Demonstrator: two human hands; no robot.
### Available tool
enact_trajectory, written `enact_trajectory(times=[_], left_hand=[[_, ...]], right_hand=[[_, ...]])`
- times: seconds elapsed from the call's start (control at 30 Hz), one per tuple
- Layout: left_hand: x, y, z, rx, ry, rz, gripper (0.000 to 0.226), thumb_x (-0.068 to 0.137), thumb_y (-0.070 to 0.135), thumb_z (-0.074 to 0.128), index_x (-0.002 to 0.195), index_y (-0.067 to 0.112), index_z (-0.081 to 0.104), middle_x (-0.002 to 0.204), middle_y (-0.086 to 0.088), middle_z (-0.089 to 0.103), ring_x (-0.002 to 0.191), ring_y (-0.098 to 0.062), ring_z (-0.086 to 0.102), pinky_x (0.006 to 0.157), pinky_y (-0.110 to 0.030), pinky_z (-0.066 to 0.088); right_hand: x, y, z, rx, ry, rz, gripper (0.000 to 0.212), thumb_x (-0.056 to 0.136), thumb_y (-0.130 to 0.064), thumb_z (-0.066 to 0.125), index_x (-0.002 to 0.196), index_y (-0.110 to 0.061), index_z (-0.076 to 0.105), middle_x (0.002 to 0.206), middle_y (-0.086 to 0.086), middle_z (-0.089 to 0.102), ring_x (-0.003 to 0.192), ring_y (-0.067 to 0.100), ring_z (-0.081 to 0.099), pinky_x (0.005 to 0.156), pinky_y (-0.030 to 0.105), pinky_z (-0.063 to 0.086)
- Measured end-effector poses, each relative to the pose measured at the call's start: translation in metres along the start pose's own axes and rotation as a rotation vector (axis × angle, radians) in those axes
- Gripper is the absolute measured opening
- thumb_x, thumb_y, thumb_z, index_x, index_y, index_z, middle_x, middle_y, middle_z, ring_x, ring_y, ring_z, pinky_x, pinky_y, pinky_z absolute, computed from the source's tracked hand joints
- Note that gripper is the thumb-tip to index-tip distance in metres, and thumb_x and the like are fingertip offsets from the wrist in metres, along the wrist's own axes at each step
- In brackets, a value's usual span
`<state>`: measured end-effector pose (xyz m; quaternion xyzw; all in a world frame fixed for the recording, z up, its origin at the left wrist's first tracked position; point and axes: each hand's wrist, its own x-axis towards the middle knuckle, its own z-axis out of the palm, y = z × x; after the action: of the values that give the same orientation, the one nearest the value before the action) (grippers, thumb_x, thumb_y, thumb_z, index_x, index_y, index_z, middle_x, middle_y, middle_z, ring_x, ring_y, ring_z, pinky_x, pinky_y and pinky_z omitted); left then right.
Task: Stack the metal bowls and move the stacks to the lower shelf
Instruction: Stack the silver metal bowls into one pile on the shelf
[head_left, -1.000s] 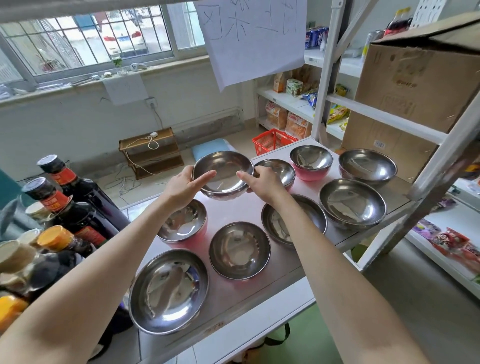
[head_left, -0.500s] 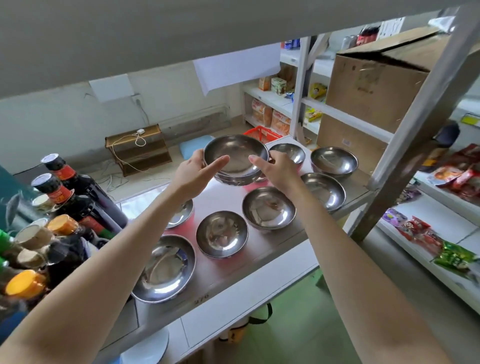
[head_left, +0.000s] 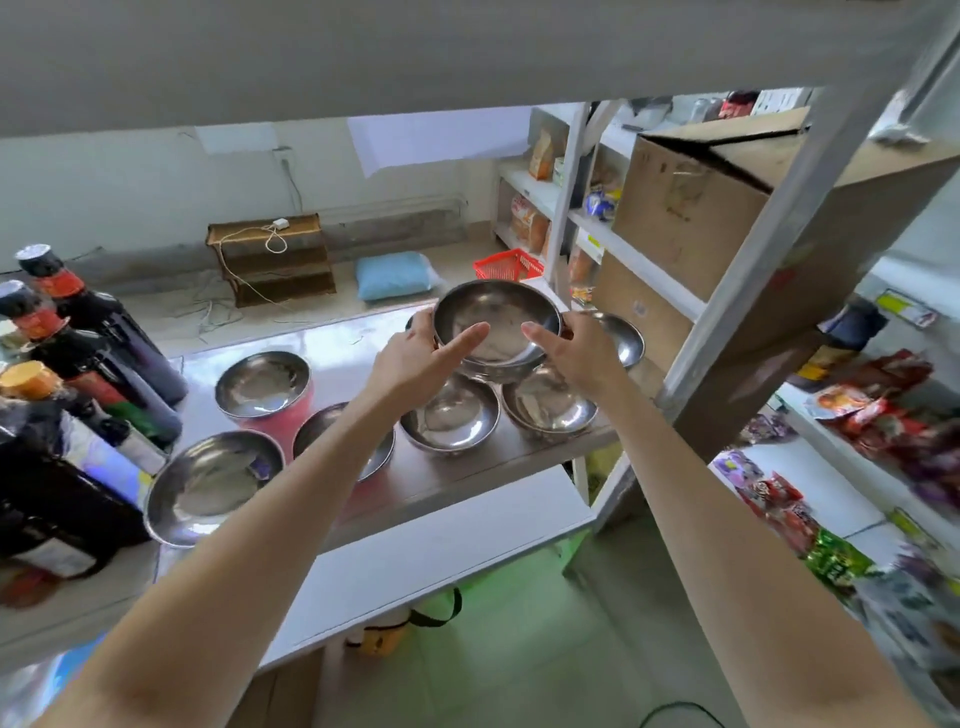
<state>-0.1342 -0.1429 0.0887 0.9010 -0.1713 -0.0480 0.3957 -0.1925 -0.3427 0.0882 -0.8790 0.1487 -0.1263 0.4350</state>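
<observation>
My left hand (head_left: 415, 358) and right hand (head_left: 576, 353) grip the stack of metal bowls (head_left: 493, 327) by its rim, thumbs inside. It's in the air above the loose bowls (head_left: 449, 415) on the steel shelf (head_left: 337, 343).

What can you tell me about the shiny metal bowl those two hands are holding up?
The round shiny metal bowl is silvery, mirror-like and empty inside. It faces up, tilted slightly toward the camera, above the grey metal shelf. The left hand holds its left rim, the right hand its right rim. The rim of a second metal bowl shows just beneath it.
</observation>
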Motion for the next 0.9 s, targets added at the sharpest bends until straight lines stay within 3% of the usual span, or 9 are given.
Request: enact_trajectory(times=[0.1,0.2,0.43,0.57,0.8,0.9], left_hand=[[-0.002,0.011,0.019,-0.017,-0.024,-0.018,0.102,0.059,0.092,0.032,0.129,0.018,0.046,0.111,-0.007,0.064,0.103,-0.028,0.058,0.089,-0.040,0.045],[-0.001,0.018,0.037,-0.014,-0.055,-0.015,0.102,0.060,0.091,0.033,0.129,0.018,0.045,0.115,-0.010,0.064,0.104,-0.032,0.059,0.092,-0.047,0.048],[0.001,0.026,0.083,0.013,-0.053,-0.039,0.103,0.063,0.090,0.032,0.131,0.014,0.043,0.117,-0.008,0.064,0.108,-0.030,0.058,0.092,-0.045,0.046],[0.002,0.021,0.112,0.103,-0.036,-0.132,0.091,0.072,0.086,0.034,0.127,0.014,0.045,0.108,-0.006,0.065,0.105,-0.030,0.058,0.093,-0.049,0.045],[-0.002,0.018,0.140,0.214,0.054,-0.229,0.089,0.075,0.086,0.030,0.127,0.015,0.047,0.115,-0.007,0.064,0.112,-0.030,0.055,0.096,-0.048,0.039],[-0.004,0.017,0.148,0.246,0.042,-0.249,0.096,0.072,0.087,0.028,0.133,0.015,0.045,0.119,-0.007,0.064,0.116,-0.030,0.053,0.098,-0.049,0.038]], right_hand=[[0.000,0.017,-0.013,-0.001,0.010,0.007,0.035,0.086,-0.047,0.064,0.071,-0.018,0.051,0.079,0.010,0.058,0.078,0.026,0.055,0.076,0.038,0.043],[0.000,0.036,-0.021,0.023,0.019,0.025,0.047,0.086,-0.048,0.063,0.092,-0.001,0.063,0.089,0.020,0.068,0.085,0.031,0.063,0.082,0.042,0.048],[0.010,0.083,-0.033,-0.014,-0.003,0.010,0.040,0.084,-0.056,0.059,0.086,-0.016,0.060,0.079,0.005,0.063,0.076,0.020,0.059,0.072,0.035,0.048],[0.021,0.107,-0.036,-0.094,-0.076,-0.002,0.034,0.085,-0.060,0.055,0.081,-0.026,0.055,0.073,-0.004,0.059,0.074,0.015,0.058,0.071,0.035,0.050],[0.030,0.131,-0.028,-0.101,-0.167,-0.048,0.039,0.089,-0.050,0.059,0.094,-0.012,0.062,0.082,0.002,0.061,0.083,0.021,0.059,0.072,0.031,0.045],[0.029,0.141,-0.025,-0.180,-0.186,-0.048,0.046,0.089,-0.052,0.058,0.095,-0.007,0.063,0.094,0.012,0.064,0.095,0.028,0.059,0.084,0.039,0.048]])
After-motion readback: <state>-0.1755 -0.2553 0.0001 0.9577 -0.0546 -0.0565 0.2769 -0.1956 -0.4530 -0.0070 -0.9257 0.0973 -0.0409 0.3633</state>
